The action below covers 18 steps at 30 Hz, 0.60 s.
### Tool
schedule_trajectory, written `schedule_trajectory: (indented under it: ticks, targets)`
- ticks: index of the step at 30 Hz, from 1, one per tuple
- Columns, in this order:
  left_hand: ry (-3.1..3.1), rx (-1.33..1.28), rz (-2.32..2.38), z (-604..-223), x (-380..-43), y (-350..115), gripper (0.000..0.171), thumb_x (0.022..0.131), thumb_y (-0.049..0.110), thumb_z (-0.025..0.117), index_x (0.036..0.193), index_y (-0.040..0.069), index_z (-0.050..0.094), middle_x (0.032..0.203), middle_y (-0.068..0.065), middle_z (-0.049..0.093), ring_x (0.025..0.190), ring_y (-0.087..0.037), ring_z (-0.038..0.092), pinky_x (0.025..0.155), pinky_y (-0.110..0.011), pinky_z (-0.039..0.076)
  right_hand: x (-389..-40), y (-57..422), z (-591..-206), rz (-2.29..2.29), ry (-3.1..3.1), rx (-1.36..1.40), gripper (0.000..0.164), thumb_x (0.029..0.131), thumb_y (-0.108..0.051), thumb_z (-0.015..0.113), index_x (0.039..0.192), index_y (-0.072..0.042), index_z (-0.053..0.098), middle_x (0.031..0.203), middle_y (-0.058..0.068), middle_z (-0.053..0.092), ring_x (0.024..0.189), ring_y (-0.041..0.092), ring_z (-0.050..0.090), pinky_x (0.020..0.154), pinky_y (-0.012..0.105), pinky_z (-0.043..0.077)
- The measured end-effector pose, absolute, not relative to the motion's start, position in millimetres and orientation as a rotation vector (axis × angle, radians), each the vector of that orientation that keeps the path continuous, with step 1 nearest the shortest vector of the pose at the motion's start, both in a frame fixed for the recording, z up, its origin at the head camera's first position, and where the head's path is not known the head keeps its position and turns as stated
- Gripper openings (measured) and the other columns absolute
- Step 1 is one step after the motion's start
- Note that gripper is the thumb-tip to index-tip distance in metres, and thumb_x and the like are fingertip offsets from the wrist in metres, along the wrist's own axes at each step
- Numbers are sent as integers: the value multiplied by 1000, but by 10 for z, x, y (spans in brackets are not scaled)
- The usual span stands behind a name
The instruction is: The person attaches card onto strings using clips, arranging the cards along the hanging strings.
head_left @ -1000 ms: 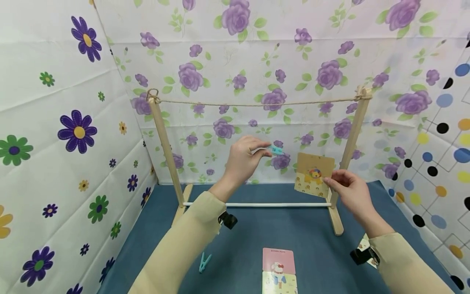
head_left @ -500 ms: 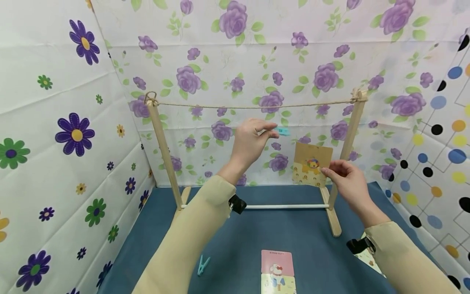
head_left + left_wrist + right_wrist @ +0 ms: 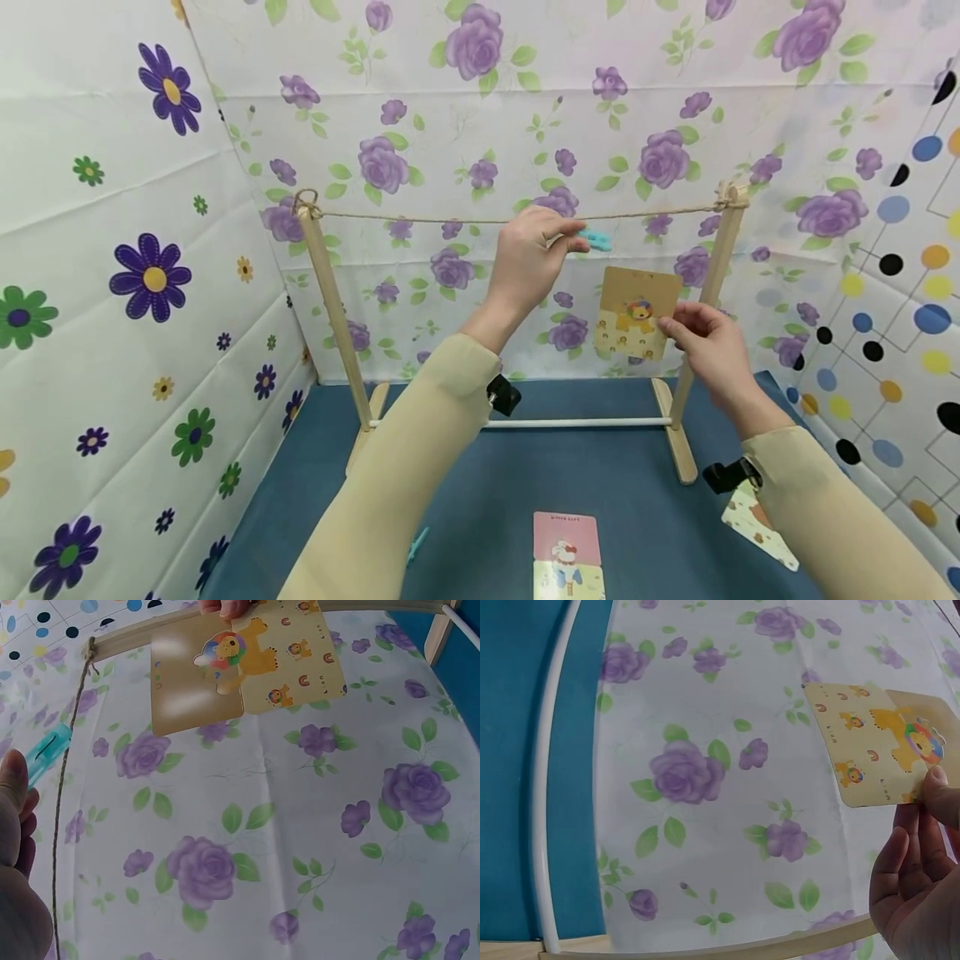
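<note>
My left hand (image 3: 531,254) pinches a turquoise clothespin (image 3: 597,240) between thumb and index finger, just below the twine line (image 3: 450,221). In the left wrist view the clothespin (image 3: 49,750) overlaps the twine; I cannot tell whether they touch. My right hand (image 3: 708,346) grips the right edge of a tan and yellow lion card (image 3: 637,312), held upright below the line and apart from it. The right wrist view shows the thumb on the front of the card (image 3: 877,746) and fingers behind it.
The twine runs between two wooden posts (image 3: 333,312) joined low down by a white rod (image 3: 577,423). On the blue table (image 3: 480,500) lie a pink and yellow card (image 3: 567,554), a second clothespin (image 3: 417,544) partly behind my left sleeve, and a patterned card (image 3: 757,525) near my right sleeve.
My left hand has risen and moved right with the clothespin, up toward the twine. The right hand has lifted the lion card higher.
</note>
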State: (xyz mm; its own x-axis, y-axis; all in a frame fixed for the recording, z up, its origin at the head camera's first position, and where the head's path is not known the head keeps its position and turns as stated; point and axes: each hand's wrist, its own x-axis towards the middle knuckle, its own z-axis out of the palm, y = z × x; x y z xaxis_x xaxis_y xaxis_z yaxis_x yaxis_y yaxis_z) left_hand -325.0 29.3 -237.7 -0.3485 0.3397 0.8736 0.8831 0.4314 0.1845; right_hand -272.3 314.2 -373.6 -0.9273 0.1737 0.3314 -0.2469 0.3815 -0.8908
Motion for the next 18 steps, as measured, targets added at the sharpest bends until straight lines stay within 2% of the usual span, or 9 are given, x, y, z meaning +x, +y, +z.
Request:
schedule_trajectory:
  ticks: [7, 18]
  targets:
    - [-1916, -1046, -839, -2205, -3261, 380, 18, 95, 12, 81, 109, 1, 83, 96, -7, 80, 103, -22, 71, 104, -16, 46, -2765, 3172, -3618, 1584, -2256, 56, 38, 107, -35, 69, 132, -7, 65, 109, -13, 69, 99, 4, 67, 79, 14, 55]
    - [-1989, -982, -801, -1959, -3303, 492, 23, 95, 18, 81, 112, 3, 83, 102, -7, 80, 101, -20, 70, 97, -16, 48, -2848, 3189, -3517, 1602, -2220, 21, 37, 106, -36, 69, 133, -11, 66, 109, -12, 69, 99, 3, 67, 80, 14, 55]
